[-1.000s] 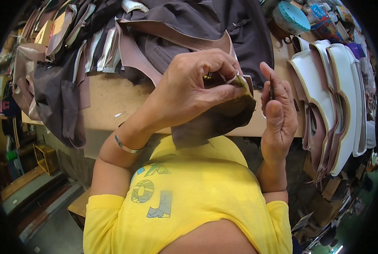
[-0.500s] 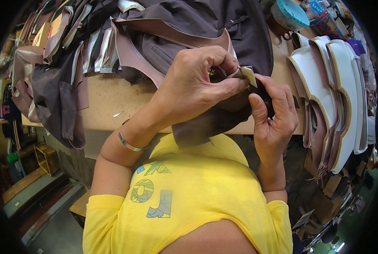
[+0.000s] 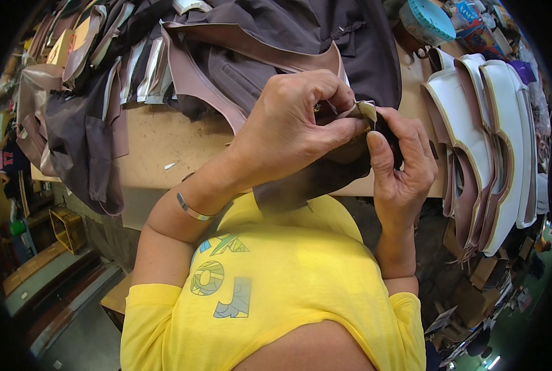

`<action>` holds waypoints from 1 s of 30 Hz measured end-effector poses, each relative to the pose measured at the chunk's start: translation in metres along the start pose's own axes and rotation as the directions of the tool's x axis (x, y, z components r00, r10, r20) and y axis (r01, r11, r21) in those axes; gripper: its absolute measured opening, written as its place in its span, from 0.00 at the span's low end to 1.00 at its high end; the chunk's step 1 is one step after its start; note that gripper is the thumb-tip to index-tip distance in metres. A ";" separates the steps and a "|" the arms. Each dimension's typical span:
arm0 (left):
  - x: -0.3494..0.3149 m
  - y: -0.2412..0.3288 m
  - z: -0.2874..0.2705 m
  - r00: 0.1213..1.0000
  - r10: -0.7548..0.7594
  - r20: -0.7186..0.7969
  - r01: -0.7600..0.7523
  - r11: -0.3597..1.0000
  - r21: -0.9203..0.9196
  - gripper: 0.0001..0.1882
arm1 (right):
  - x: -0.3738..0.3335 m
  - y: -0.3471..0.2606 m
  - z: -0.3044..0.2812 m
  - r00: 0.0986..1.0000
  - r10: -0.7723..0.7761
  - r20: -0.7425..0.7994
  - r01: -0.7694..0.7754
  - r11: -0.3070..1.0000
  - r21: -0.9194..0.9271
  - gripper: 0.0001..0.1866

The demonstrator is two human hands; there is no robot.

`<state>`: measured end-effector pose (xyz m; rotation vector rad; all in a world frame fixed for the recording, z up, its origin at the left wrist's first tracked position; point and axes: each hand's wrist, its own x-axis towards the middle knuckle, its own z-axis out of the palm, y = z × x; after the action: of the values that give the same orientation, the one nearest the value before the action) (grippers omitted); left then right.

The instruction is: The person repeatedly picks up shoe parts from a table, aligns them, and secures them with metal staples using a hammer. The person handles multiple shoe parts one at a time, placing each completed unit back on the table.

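Note:
A piece of dark brown cloth [image 3: 307, 179] with a pink leather-like edge is held up over the front of the table. My left hand [image 3: 307, 123] is closed on its upper edge, thumb and index finger pinching it. Just past those fingertips a small pale tan folded flap [image 3: 367, 111] sticks up. My right hand [image 3: 406, 161] is closed on the same piece beside the flap, index finger behind and thumb in front. Its other fingers curl behind the cloth and are partly hidden. Whether a small tool is between the fingers cannot be made out.
Dark cloth with pink leather trim [image 3: 226, 68] covers the back of the table [image 3: 158, 148]. More pink and brown pieces [image 3: 84, 136] hang over its left edge. White curved panels [image 3: 474, 136] are stacked at the right. Behind them stands a tub with a turquoise lid [image 3: 427, 21].
Both hands have shifted slightly to the right with the cloth. My right thumb has risen closer to the flap's lower edge.

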<state>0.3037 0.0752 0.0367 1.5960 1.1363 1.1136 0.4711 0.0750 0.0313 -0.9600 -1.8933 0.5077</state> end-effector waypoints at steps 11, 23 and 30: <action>0.000 -0.006 0.003 1.000 0.023 0.006 -0.023 1.000 -0.004 0.06 | -0.002 0.003 -0.003 0.999 0.040 0.034 -0.041 0.999 0.029 0.10; -0.001 -0.006 0.005 0.999 0.040 0.016 -0.041 0.999 0.009 0.06 | -0.007 0.008 -0.002 0.998 0.055 0.014 -0.056 0.995 0.080 0.10; -0.002 -0.005 0.007 0.999 0.035 0.025 -0.036 0.998 0.054 0.05 | -0.002 0.007 -0.002 0.999 0.038 0.016 -0.039 0.998 0.054 0.09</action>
<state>0.3097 0.0737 0.0303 1.6737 1.1352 1.0919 0.4762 0.0775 0.0259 -0.9615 -1.8677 0.5873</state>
